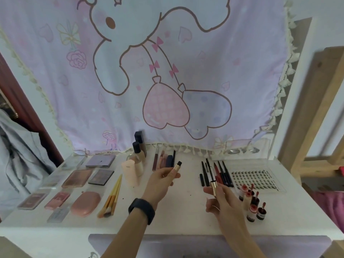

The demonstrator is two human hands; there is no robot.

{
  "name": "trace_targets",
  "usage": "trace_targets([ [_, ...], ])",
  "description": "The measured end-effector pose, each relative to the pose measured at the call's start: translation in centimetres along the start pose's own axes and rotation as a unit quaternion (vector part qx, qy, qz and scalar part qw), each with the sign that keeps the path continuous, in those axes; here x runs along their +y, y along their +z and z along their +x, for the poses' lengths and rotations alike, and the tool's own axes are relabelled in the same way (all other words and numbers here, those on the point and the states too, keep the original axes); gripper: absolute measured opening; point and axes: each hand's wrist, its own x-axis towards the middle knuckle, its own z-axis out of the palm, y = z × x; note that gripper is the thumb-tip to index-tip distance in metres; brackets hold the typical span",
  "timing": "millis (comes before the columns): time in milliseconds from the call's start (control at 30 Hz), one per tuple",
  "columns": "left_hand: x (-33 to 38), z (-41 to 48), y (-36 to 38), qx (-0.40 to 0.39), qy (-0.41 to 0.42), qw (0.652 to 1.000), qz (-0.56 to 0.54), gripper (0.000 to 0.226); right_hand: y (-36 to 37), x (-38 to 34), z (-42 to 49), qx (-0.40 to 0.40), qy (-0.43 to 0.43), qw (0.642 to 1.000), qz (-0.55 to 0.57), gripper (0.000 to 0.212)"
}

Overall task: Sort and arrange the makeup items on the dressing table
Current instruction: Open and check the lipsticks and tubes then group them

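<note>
One lash tray [251,165], "XOYO" label.

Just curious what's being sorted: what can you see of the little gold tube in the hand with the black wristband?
The slim, shiny gold tube has a black neck at its upper end, with no cap on. The left hand pinches its lower part, holding it above the white dressing table, tilted up to the right. Nothing else touches it. A matching gold cap is in the right hand.

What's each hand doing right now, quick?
Left hand: pinches a gold mascara tube.
Right hand: holds the mascara wand by its gold cap.
</note>
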Motion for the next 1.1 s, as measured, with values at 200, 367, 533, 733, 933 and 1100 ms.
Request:
trace_targets([
  [200, 0.6, 4.8, 3.4, 0.006, -0.042, 0.993, 0.108, 0.021, -0.2, 0.8, 0.3, 0.007, -0.051, 0.994, -0.095, 0.013],
  [367, 0.1, 7.0, 5.0, 0.022, -0.04, 0.973, 0.226, 0.013, -0.4, 1.1, 0.4, 0.003, -0.037, 0.995, -0.096, 0.012],
  [533, -0.3, 7.2, 5.4, 0.033, -0.061, 0.965, 0.252, 0.024, -0.3, 0.9, 0.5, 0.007, -0.025, 0.994, -0.109, 0.007],
  [733, -0.5, 6.7, 5.1, 0.026, -0.067, 0.972, 0.223, 0.023, 0.7, -0.3, 2.1, 0.028, -0.053, 0.96, -0.273, 0.007],
  [933, -0.8, 5.8, 4.4, 0.001, -0.084, 0.979, 0.187, 0.013, 3.1, -2.1, 6.6, 0.05, -0.071, 0.847, -0.525, 0.024],
  [1100, -1.4, 5.7, 4.0, 0.003, -0.097, 0.986, 0.132, 0.016, 4.9, -1.6, 8.5, 0.033, -0.061, 0.745, -0.663, 0.03],
])
